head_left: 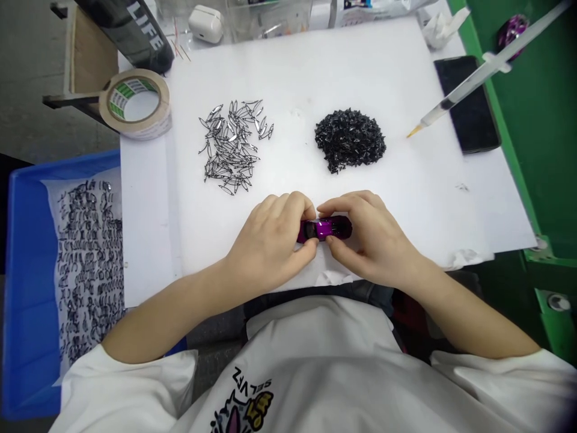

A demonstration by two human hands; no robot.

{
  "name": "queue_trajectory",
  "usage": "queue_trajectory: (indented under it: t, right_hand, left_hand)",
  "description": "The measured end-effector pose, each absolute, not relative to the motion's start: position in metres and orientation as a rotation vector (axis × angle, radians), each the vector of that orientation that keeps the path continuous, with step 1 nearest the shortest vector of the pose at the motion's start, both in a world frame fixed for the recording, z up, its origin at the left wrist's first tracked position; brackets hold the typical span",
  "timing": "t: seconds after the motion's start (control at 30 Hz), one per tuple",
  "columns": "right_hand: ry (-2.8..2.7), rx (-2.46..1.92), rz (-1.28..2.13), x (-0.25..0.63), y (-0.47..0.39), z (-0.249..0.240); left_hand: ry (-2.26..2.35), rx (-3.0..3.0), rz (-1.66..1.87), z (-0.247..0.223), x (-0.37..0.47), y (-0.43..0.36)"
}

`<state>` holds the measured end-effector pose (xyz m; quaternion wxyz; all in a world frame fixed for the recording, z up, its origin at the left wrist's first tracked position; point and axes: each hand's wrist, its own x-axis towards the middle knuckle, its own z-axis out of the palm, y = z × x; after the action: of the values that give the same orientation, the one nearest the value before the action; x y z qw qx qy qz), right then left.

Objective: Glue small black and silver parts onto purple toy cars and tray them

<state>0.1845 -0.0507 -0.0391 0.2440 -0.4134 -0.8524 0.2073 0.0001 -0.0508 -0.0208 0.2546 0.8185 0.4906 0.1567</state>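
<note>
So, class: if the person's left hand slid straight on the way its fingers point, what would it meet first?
The left hand points right, so probably the purple piece it already touches, then the right hand.

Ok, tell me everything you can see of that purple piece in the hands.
The purple piece is small, glossy and metallic-looking, with darker ends. It lies sideways just above the white sheet, near its front edge. The left hand and right hand pinch it from both sides, hiding most of it.
</note>
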Motion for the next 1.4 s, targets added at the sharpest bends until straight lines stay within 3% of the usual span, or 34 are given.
queue_trajectory:
  t: [0.23,1.13,1.4]
  right_hand:
    - [-2.387,-1.058,0.443,0.182,-0.054,-0.038]
    - [-2.356,-1.077,0.695,0.188,-0.048,-0.033]
    - [-2.680,-1.201,0.367,0.188,-0.049,-0.009]
  left_hand:
    - [1.357,2.241,0.411,-0.023,0.002,-0.051]
    - [1.369,2.164,0.306,-0.019,0.002,-0.043]
    - [1.450,1.951,0.323,-0.012,-0.009,-0.040]
